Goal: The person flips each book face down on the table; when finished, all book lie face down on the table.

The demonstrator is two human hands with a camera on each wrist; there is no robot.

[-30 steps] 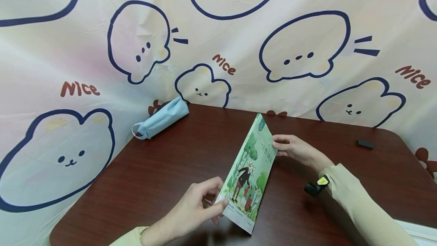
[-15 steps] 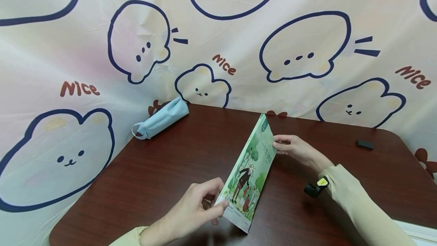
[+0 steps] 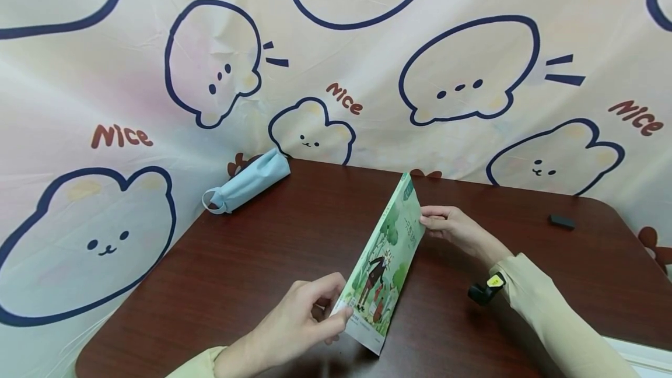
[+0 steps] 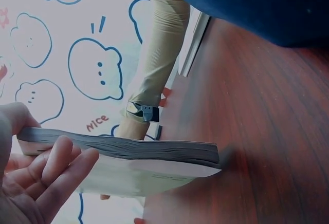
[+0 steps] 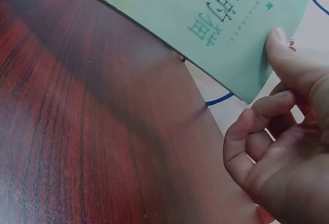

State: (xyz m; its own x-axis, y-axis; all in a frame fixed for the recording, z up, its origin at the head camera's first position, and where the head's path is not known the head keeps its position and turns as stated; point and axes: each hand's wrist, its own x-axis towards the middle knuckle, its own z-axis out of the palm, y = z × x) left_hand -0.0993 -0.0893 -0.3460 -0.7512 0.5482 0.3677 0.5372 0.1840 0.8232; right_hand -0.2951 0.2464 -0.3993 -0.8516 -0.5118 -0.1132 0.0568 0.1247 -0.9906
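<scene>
Two hands: we have both on one book (image 3: 382, 267), right of centre in the head frame, shut and tilted above the table (image 3: 236, 279).
Left hand (image 3: 296, 317): nearly closed, pinching near the book's lower left corner, thumb on the cover (image 5: 221, 54).
Right hand (image 3: 455, 227): pinching the book's upper right edge, thumb on the cover; lower fingers loosely bent, off it.
Grip advice: we'd judge these far-apart grips good against twisting; move both hands together, thumbs flat, pressure light so the cover won't crease.
Weak spot: the loose cover corner, centre of the left wrist frame, could catch or fold; we'd lift clear before turning.
Book look: pale green, trees, dark-coated figure, title characters near the top.
Pages (image 4: 139, 149): thick grey stack, slightly wavy, cover flaring away from it.
Bottom edge: we can't tell whether it touches the table.
</scene>
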